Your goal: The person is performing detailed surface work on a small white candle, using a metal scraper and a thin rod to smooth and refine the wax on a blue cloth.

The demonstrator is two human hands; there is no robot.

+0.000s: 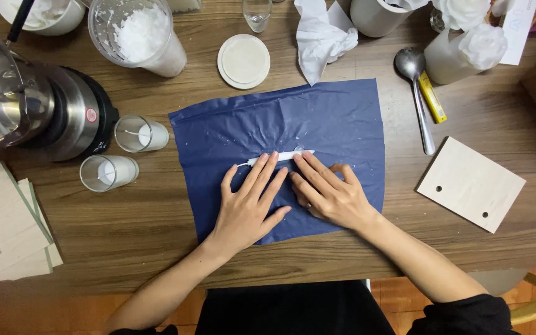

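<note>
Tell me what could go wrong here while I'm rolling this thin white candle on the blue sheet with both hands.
The thin white candle lies under the fingertips of your left hand and right hand; uneven pressure might bend or snap it. The blue sheet is wrinkled and flecked with white bits, which could mark the surface. Two glass jars lie on their sides near your left hand and might roll if the table is jolted.

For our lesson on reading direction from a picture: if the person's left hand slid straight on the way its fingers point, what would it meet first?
The left hand points up and slightly right across the blue sheet. Its fingertips already touch the thin white candle, so that comes first; beyond it, probably the crumpled white tissue.
</note>
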